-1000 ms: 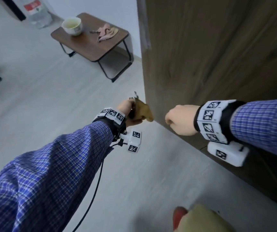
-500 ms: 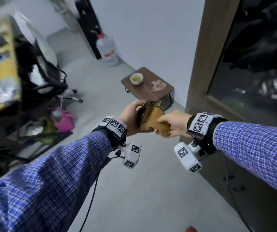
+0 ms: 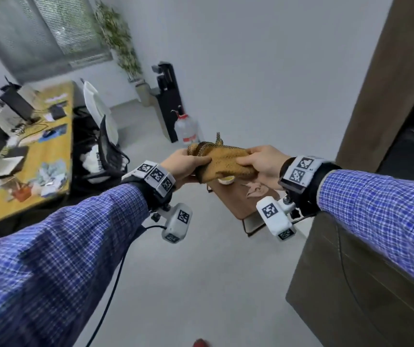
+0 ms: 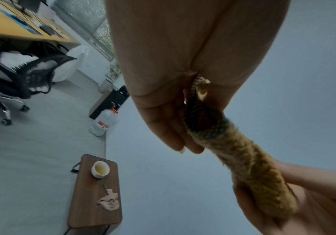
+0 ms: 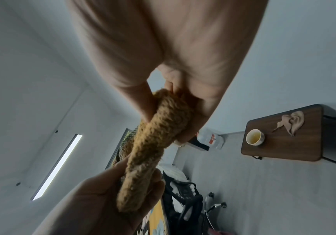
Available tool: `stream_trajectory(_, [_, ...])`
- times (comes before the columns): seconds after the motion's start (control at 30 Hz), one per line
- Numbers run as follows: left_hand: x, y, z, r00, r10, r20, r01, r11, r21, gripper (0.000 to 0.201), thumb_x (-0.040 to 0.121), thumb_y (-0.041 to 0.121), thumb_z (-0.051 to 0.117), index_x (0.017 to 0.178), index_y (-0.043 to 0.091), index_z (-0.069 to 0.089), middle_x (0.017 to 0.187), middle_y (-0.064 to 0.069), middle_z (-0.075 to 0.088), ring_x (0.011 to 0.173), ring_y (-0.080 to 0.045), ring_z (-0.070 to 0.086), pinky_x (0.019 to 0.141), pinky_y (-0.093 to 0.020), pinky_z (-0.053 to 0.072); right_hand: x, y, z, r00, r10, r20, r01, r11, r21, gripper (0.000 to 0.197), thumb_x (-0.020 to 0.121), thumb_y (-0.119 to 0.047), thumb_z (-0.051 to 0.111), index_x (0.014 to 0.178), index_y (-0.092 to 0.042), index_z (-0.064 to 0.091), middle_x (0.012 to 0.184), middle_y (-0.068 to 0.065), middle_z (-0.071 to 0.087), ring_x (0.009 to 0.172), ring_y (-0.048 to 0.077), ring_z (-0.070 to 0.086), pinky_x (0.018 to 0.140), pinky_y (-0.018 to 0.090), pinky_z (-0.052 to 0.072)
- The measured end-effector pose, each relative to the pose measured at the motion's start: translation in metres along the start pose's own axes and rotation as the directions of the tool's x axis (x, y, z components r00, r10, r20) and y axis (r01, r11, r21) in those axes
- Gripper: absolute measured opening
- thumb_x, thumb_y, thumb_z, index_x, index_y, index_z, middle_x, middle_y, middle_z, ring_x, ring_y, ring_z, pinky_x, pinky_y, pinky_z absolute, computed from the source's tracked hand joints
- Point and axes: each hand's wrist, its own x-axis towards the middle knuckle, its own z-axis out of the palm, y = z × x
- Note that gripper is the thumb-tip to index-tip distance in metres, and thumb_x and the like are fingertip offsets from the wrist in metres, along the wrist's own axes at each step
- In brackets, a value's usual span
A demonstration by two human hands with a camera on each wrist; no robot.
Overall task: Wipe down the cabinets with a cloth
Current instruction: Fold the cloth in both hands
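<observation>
Mustard terry cloth hangs bunched mid-frame between our left hand and right hand, both grips curled round it; wadded, it may smear the cabinet at right.

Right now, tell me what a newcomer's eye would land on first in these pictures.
First, the brown fuzzy cloth stretched in mid-air between the left hand and the right hand, each gripping one end. To the right stands the dark wooden cabinet, which the cloth does not touch. Below the hands sits a small side table carrying a white cup and a crumpled pinkish rag.
</observation>
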Motion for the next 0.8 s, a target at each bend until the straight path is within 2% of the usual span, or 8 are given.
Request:
stream_trajectory(0.07, [0.032,0.003,-0.010,0.999,0.041,0.024,-0.040,0.999,-0.034,0.028,0.095,0.007,0.064,0.123,0.009,0.061,0.107,-0.010,0.073,0.086,-0.022,0.073,0.069,-0.037,0.060,0.029,-0.008,0.007,0.996,-0.023,-0.083,0.023,1.000,-0.003,0.031,0.088,0.000,0.067,0.117,0.009,0.061,0.110,0.024,0.069,0.094,0.034,0.070,0.087,0.052,0.056])
stream_trajectory(0.27, [0.126,0.016,-0.043,0.990,0.036,0.140,-0.036,0.999,-0.006,0.016,0.094,0.008,0.066,0.110,0.007,0.063,0.102,-0.015,0.071,0.090,-0.028,0.067,0.088,-0.046,0.055,0.116,-0.027,0.018,0.969,0.029,-0.246,-0.025,0.999,0.020,0.036,0.086,-0.001,0.070,0.119,0.009,0.060,0.104,0.019,0.067,0.072,0.023,0.065,0.054,0.029,0.051])
stream_trajectory(0.4, [0.182,0.017,-0.052,0.984,0.008,0.181,-0.011,1.000,0.015,0.018,0.091,0.010,0.068,0.108,0.008,0.061,0.100,-0.020,0.067,0.089,-0.030,0.063,0.082,-0.045,0.052,0.171,-0.025,0.028,0.945,0.061,-0.320,-0.076,0.997,-0.033,0.051,0.086,0.002,0.067,0.134,0.003,0.047,0.108,0.020,0.057,0.059,0.020,0.051,0.043,0.024,0.039])
stream_trajectory(0.47, [0.213,0.015,-0.054,0.981,-0.029,0.192,0.027,1.000,0.014,0.026,0.088,0.008,0.068,0.112,0.005,0.060,0.102,-0.025,0.068,0.082,-0.030,0.066,0.078,-0.047,0.058,0.201,-0.023,0.028,0.936,0.081,-0.342,-0.087,0.996,-0.001,0.042,0.086,0.001,0.065,0.125,-0.002,0.050,0.105,0.017,0.056,0.065,0.021,0.051,0.050,0.027,0.043])
stream_trajectory(0.57, [0.262,0.005,-0.052,0.973,-0.113,0.202,0.098,0.992,0.083,0.022,0.093,0.004,0.063,0.114,0.002,0.058,0.096,-0.020,0.068,0.069,-0.028,0.069,0.056,-0.040,0.061,0.259,-0.015,0.017,0.919,0.046,-0.391,-0.086,0.993,-0.086,0.037,0.072,-0.016,0.073,0.104,-0.007,0.059,0.102,0.011,0.064,0.090,0.027,0.065,0.083,0.042,0.055])
stream_trajectory(0.6, [0.280,0.000,-0.051,0.973,-0.129,0.193,0.107,0.987,0.120,0.027,0.089,0.006,0.068,0.113,0.000,0.059,0.096,-0.020,0.070,0.072,-0.031,0.071,0.061,-0.042,0.062,0.279,-0.011,0.011,0.916,0.044,-0.399,-0.104,0.986,-0.132,0.033,0.065,-0.020,0.073,0.094,-0.009,0.062,0.100,0.011,0.067,0.094,0.031,0.067,0.088,0.049,0.055])
stream_trajectory(0.7, [0.354,-0.029,-0.041,0.982,-0.132,0.136,0.093,0.961,0.260,0.058,0.059,0.026,0.076,0.109,-0.001,0.066,0.101,-0.022,0.074,0.092,-0.039,0.073,0.082,-0.058,0.059,0.346,0.007,-0.008,0.917,0.065,-0.392,-0.156,0.967,-0.203,0.021,0.065,-0.016,0.072,0.080,-0.015,0.057,0.084,0.010,0.063,0.077,0.031,0.066,0.071,0.050,0.059])
stream_trajectory(0.8, [0.424,-0.059,-0.025,0.987,-0.140,0.082,0.102,0.928,0.359,0.033,0.063,0.024,0.075,0.092,0.011,0.068,0.091,-0.012,0.076,0.085,-0.028,0.074,0.077,-0.045,0.063,0.417,0.037,-0.029,0.919,0.113,-0.377,-0.218,0.944,-0.248,0.033,0.077,-0.008,0.071,0.107,-0.015,0.060,0.097,0.010,0.065,0.080,0.028,0.068,0.056,0.033,0.056])
